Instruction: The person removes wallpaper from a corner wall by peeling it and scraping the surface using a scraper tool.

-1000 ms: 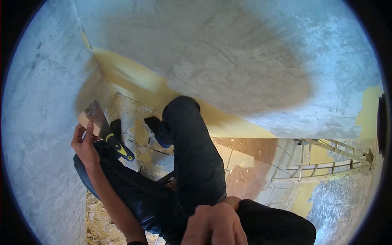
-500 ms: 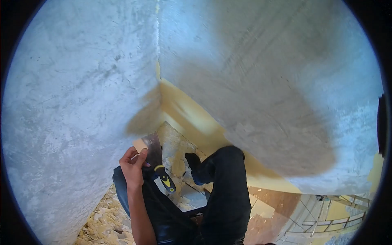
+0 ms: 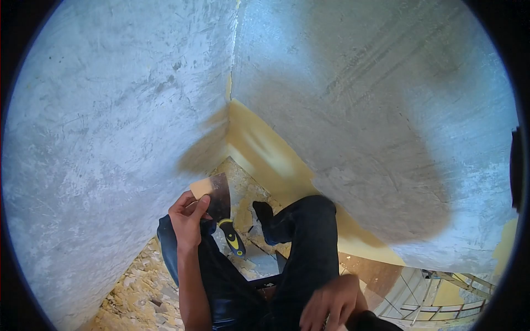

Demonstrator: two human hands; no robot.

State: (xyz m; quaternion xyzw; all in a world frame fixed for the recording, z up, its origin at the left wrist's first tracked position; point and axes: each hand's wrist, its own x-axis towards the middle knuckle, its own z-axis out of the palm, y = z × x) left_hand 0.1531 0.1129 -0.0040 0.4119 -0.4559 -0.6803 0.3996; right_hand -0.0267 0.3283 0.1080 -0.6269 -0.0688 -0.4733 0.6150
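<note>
My left hand pinches the wide metal blade of a scraper between thumb and fingers, above my left knee. The scraper's black and yellow handle points down to the right, over the gap between my legs. A tan patch shows on the blade side nearest my fingers. My right hand is low in the view, over my right thigh, with its fingers bent downward and blurred; whether it holds anything cannot be made out.
Two grey walls meet at a corner, with a yellow strip low on the right one. Peeled flakes cover the floor at lower left. A metal ladder lies at lower right. My dark-clad knees are bent near the corner.
The view has swung left toward the corner, so the ladder sits lower in it. My right hand has come back into view since half a second ago. My left hand keeps the scraper.
</note>
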